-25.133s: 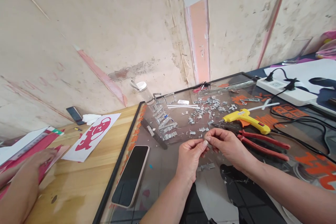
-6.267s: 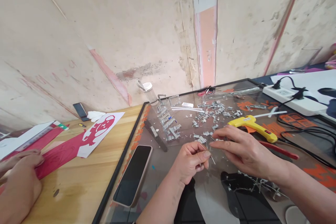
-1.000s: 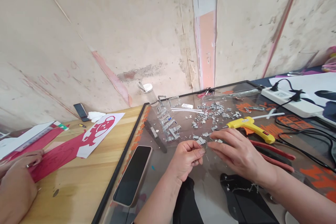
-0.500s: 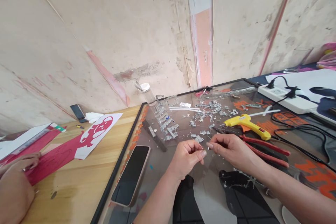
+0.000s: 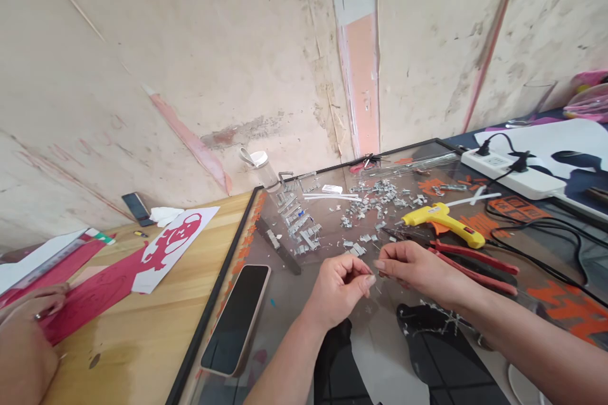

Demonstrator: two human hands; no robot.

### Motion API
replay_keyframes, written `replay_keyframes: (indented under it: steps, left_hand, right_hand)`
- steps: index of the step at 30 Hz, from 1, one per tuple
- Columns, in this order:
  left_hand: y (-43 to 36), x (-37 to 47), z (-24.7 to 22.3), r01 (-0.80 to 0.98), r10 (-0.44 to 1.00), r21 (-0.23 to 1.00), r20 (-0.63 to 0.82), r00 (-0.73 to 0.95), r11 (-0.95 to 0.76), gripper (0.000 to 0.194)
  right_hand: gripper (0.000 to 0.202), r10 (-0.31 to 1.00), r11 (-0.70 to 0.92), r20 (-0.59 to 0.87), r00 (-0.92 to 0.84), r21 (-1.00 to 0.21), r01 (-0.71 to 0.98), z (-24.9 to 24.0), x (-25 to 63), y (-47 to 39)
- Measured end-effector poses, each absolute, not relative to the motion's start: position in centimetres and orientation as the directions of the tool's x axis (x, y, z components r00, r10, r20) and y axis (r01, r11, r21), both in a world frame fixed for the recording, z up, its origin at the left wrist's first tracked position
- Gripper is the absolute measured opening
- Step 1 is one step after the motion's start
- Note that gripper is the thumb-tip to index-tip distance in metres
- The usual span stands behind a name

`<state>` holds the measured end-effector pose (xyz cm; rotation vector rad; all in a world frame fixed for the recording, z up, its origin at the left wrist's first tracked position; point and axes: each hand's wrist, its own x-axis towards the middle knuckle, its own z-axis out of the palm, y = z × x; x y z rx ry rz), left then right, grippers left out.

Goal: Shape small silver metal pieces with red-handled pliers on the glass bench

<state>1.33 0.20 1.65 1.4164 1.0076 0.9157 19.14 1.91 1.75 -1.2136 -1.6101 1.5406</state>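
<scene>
My left hand [image 5: 342, 285] is closed in a pinch over the glass tabletop, its thumb pressed to the curled fingers. Close by on the right, my right hand [image 5: 412, 269] is pinched too, fingertips almost meeting those of the left. A thin, hair-like strand seems to show between them, but whatever they hold is too small to name. Beyond the hands lie small silvery metal pieces [image 5: 354, 247]. Pliers with red handles [image 5: 475, 266] rest beside my right hand, their jaws partly hidden behind it.
A yellow glue gun [image 5: 444, 221] lies behind the pliers, near a white power strip [image 5: 513, 174] with black cables. A phone [image 5: 236, 319] is left of my hands, a lidded jar [image 5: 266, 174] at the back. Another person's hand [image 5: 35, 310] rests on red paper [image 5: 90, 307] at far left.
The head view has shifted slightly. Both hands stay pinched close together, with only small finger movements; the strand near the fingertips sits differently. The other person's hand has barely moved.
</scene>
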Motion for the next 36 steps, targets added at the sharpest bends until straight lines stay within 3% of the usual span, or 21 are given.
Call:
replay_keyframes:
  steps: [3, 7, 9, 11, 13, 16, 19, 26, 32, 36]
  left_hand:
    - [0.0, 1.4, 1.7, 0.147, 0.948, 0.986, 0.028, 0.316, -0.079, 0.014]
    - [0.5, 1.1, 1.6, 0.138, 0.949, 0.989, 0.002, 0.316, -0.048, 0.017]
    - [0.8, 0.9, 1.5, 0.068, 0.946, 0.998, -0.036, 0.322, 0.015, 0.021]
    - [1.0, 0.7, 1.5, -0.020, 0.945, 0.995, -0.082, 0.317, 0.093, 0.026]
    - [1.1, 0.6, 1.5, -0.083, 0.937, 0.983, -0.129, 0.324, 0.164, 0.028]
    - [1.0, 0.5, 1.5, -0.141, 0.920, 0.966, -0.155, 0.361, 0.218, 0.028]
    - [0.9, 0.4, 1.7, -0.216, 0.910, 0.944, -0.153, 0.385, 0.250, 0.028]
    - [0.9, 0.5, 1.5, -0.243, 0.879, 0.920, -0.177, 0.442, 0.307, 0.030]
    - [1.0, 0.5, 1.0, -0.073, 0.916, 0.990, -0.080, 0.394, 0.118, 0.024]
    - [1.0, 0.5, 1.0, -0.014, 0.924, 0.999, -0.040, 0.380, 0.049, 0.022]
  right_hand:
    - [0.033, 0.861, -0.221, -0.257, -0.438, -0.966, 0.134, 1.1, 18.8, 2.0]
    - [0.035, 0.865, -0.207, -0.251, -0.436, -0.967, 0.146, 1.2, 19.0, 2.1]
    - [0.028, 0.918, -0.036, -0.102, -0.382, -0.984, 0.176, 1.9, 19.4, 2.0]
    - [0.021, 0.910, 0.319, 0.211, -0.356, -0.906, 0.278, 2.6, 19.9, 1.9]
    - [0.024, 0.759, 0.639, 0.472, -0.449, -0.672, 0.374, 3.2, 20.3, 1.8]
    - [0.027, 0.559, 0.827, 0.587, -0.585, -0.349, 0.440, 3.3, 20.6, 1.8]
    - [0.025, 0.495, 0.856, 0.594, -0.634, -0.205, 0.475, 2.9, 20.5, 1.9]
    - [0.023, 0.454, 0.854, 0.652, -0.607, -0.124, 0.506, 2.3, 20.4, 1.8]
    - [0.018, 0.489, 0.859, 0.564, -0.665, -0.181, 0.479, 2.5, 19.9, 1.7]
    - [0.019, 0.480, 0.865, 0.586, -0.653, -0.192, 0.464, 2.0, 19.8, 1.8]
